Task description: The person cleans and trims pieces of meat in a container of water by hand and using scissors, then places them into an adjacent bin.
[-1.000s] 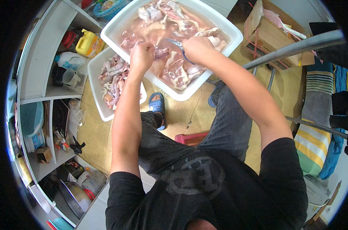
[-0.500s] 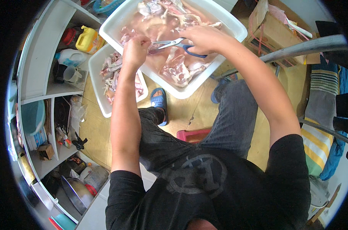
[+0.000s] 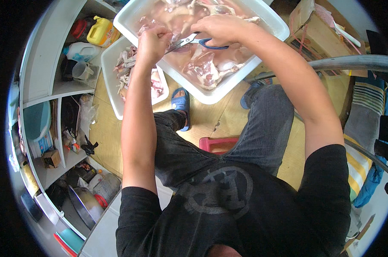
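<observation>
Over a large white plastic tub [image 3: 209, 97] of cloudy pinkish water, both my hands are at work. Pinched between the fingers of my left hand [image 3: 153, 44] is a piece of raw meat [image 3: 146, 25], probably poultry, at the tub's left side. My right hand [image 3: 217, 29] is closed around the blue handles of a pair of scissors [image 3: 186, 41]. Their metal blades point left and reach close to my left fingers; whether they touch the meat is hard to see. Skinned raw meat pieces [image 3: 204, 72] lie in the water below my right hand.
A smaller white tub [image 3: 112, 100] holding raw pieces stands on the floor at the left, partly behind my left forearm. Shelves [image 3: 53, 99] with bottles and basins line the left. A cardboard box [image 3: 307, 30] and a metal bar [image 3: 352, 63] are at the right. A red stool [image 3: 207, 143] shows between my legs.
The scissors have tilted, with their blades now sloping down to the left and closer together. My grips stay the same. The whole view has shifted slightly.
</observation>
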`<action>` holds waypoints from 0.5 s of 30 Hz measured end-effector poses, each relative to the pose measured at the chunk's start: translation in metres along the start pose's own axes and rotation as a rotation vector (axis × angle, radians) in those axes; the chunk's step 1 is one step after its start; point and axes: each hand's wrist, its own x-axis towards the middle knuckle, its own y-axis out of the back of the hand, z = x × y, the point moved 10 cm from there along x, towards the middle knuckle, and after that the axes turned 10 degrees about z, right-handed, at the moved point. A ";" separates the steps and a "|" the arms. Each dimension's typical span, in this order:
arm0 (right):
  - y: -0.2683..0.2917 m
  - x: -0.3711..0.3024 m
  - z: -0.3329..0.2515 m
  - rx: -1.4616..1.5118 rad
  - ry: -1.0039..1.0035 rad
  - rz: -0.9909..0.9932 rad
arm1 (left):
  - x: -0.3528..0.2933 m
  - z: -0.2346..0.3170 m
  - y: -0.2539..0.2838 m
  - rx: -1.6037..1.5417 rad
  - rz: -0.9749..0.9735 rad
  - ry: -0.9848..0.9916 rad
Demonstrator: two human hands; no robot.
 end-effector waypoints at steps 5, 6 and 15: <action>-0.005 -0.001 -0.001 -0.010 -0.035 0.010 | 0.005 -0.008 -0.013 -0.065 -0.053 0.054; -0.006 -0.002 0.004 -0.046 -0.077 -0.019 | 0.008 -0.004 -0.014 -0.035 -0.050 0.036; 0.006 -0.010 0.003 -0.124 -0.023 0.143 | 0.011 0.010 -0.023 -0.176 -0.046 0.108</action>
